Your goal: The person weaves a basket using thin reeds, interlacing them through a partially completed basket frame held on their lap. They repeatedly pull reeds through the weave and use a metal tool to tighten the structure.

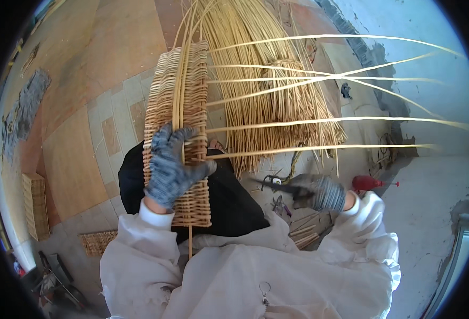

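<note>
A long, narrow woven wicker panel (197, 114) lies over my lap, its long side running away from me. My left hand (171, 167), in a grey knitted glove, presses on its near half, fingers closed over the panel and a few upright rods (179, 101) lying along it. Several pale rods (298, 125) stick out from the panel's right edge. Off to the right, my gloved right hand (324, 192) is closed around a dark, pointed, blade-like tool (277, 186), its tip toward the panel. Blur hides the tool's exact kind.
Beyond the panel lies a big bundle of cane rods (255, 95) on the floor. A red bulb-shaped tool (367, 183), small hand pliers (281, 206) and short cut sticks (304, 235) lie at right. Woven pieces (35, 204) rest at far left; a wall (431, 212) rises at right.
</note>
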